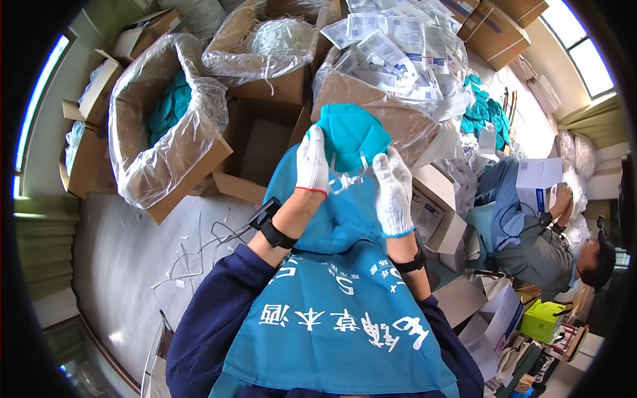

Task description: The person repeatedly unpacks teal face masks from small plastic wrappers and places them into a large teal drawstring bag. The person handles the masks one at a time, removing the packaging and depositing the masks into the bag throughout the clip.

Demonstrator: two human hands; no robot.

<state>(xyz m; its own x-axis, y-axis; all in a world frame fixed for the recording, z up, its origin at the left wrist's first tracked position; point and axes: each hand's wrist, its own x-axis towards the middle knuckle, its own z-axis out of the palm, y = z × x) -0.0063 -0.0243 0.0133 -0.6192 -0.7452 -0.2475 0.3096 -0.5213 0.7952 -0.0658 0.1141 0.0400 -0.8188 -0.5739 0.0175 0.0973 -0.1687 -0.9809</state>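
Gloved fingers of the left hand (312,166) grasp the left edge of a teal face mask (352,132) in the upper middle of the frame; the right hand (395,189), fingers bent, is at the mask's lower right corner, though whether they grip it I cannot tell. Upper left, a plastic-lined box (189,177) holds teal pieces (171,109)

One held mask (353,132), two gloves (312,162) (394,199), one co-worker (541,259).

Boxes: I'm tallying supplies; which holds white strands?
The middle box, at the top, holds strands; the left lined box has teal cloth, the right box white packets.
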